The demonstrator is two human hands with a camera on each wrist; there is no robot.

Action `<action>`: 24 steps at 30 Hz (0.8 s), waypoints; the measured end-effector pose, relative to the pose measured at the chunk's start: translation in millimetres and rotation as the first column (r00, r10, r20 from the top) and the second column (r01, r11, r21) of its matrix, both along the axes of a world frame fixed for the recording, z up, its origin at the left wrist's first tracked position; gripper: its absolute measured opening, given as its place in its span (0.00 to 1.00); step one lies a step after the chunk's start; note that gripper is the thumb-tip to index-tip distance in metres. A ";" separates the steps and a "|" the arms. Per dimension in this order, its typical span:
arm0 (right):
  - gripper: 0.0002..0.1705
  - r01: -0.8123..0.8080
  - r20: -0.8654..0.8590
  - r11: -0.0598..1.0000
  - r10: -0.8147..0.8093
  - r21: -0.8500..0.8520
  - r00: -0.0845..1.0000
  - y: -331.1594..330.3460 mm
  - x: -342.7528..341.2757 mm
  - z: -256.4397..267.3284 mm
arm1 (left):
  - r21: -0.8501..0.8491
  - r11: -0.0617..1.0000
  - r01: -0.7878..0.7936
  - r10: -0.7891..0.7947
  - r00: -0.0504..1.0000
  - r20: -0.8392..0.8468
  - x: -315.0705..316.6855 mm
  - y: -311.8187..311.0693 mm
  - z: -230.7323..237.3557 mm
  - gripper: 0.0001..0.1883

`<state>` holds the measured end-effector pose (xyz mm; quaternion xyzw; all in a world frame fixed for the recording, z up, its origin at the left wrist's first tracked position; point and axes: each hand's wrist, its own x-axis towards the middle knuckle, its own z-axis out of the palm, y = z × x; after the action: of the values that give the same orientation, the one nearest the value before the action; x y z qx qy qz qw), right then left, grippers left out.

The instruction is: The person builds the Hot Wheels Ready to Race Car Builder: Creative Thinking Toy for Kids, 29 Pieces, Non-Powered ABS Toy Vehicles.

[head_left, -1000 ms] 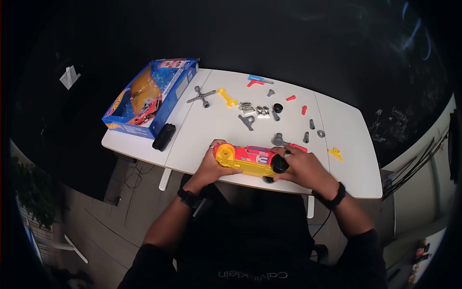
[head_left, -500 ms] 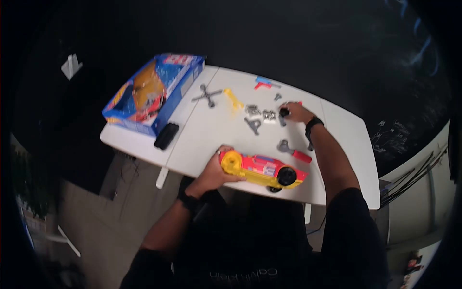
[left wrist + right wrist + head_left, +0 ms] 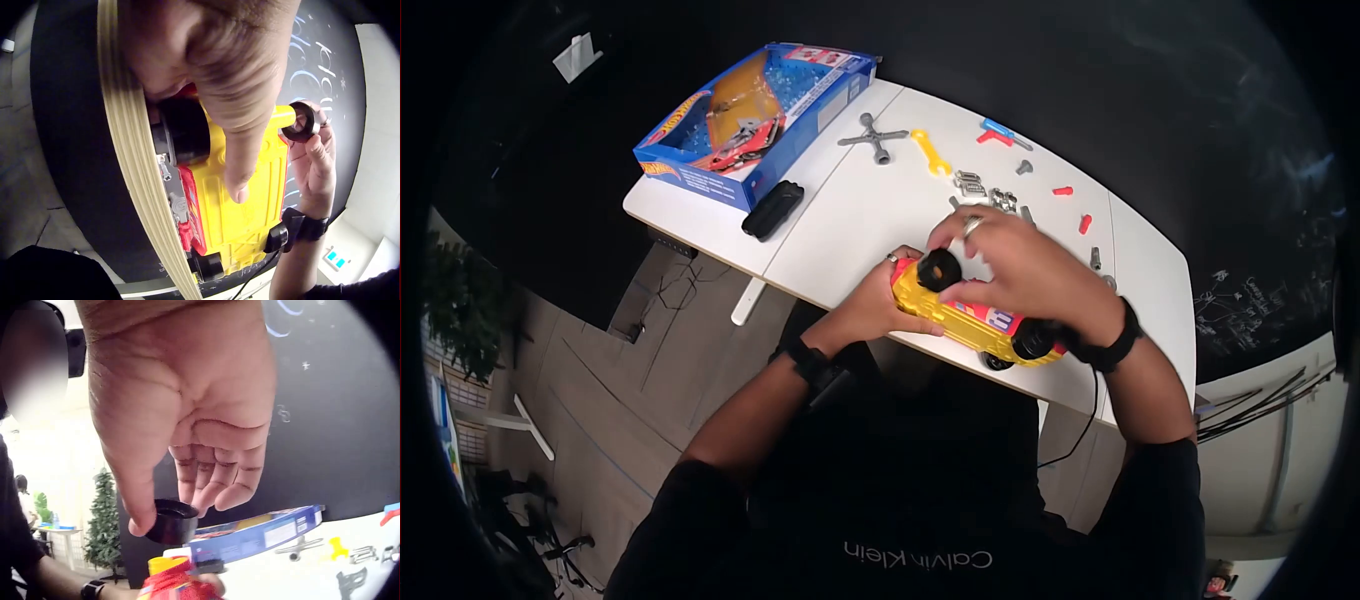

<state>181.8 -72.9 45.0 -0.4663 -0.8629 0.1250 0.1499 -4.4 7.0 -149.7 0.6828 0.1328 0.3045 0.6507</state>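
Along the table's front edge, a red toy car [image 3: 998, 318] lies tipped, its yellow underside [image 3: 250, 219] facing the body. My left hand [image 3: 870, 308] grips one end, thumb pressed flat along the underside. Between thumb and fingers, my right hand [image 3: 1025, 260] pinches a black toy wheel [image 3: 940, 270]. In the left wrist view that wheel [image 3: 303, 122] sits right at the end of a yellow axle stub [image 3: 284, 117]. From the right wrist, the wheel [image 3: 172, 522] appears just above the stub. Other black wheels [image 3: 1032, 338] are on the car.
A blue toy box [image 3: 770, 190] stands at the left, with a black case [image 3: 773, 210] beside it. Farther back lie a grey lug wrench [image 3: 873, 137], a yellow wrench [image 3: 930, 152], a toy drill [image 3: 1005, 135], silver engine pieces [image 3: 970, 183], red pegs [image 3: 1085, 224] and grey bolts [image 3: 1095, 258].
My right hand left the car, reached to the loose black wheel at the back, picked it up and brought it to the car's left end. My left hand has kept its hold.
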 end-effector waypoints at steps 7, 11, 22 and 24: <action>0.29 0.111 0.113 0.993 -0.107 -0.027 0.988 -1.7 -19.9 -17.6 | 0.089 0.996 -0.020 0.023 0.999 -0.037 -3.1 -5.1 15.0 0.48; 0.33 0.035 0.118 0.998 -0.029 -0.047 0.993 -9.7 -8.3 -13.0 | -0.018 1.000 0.018 -0.019 1.000 -0.008 -2.5 -9.4 19.0 0.46; 0.19 0.833 0.315 0.545 -0.811 0.099 0.493 -44.7 322.7 -61.4 | 0.011 1.000 0.005 -0.007 0.991 0.131 -4.3 -0.8 -14.7 0.41; 0.23 0.864 0.368 0.501 -0.813 0.045 0.452 -60.9 330.7 -71.3 | 0.056 0.998 0.012 -0.019 0.990 0.139 -1.6 7.5 -19.2 0.39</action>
<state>512.6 -133.7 -26.3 -0.8546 -0.5190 0.0156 0.0048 -6.1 14.5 -168.9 0.6784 0.0733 0.3501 0.6418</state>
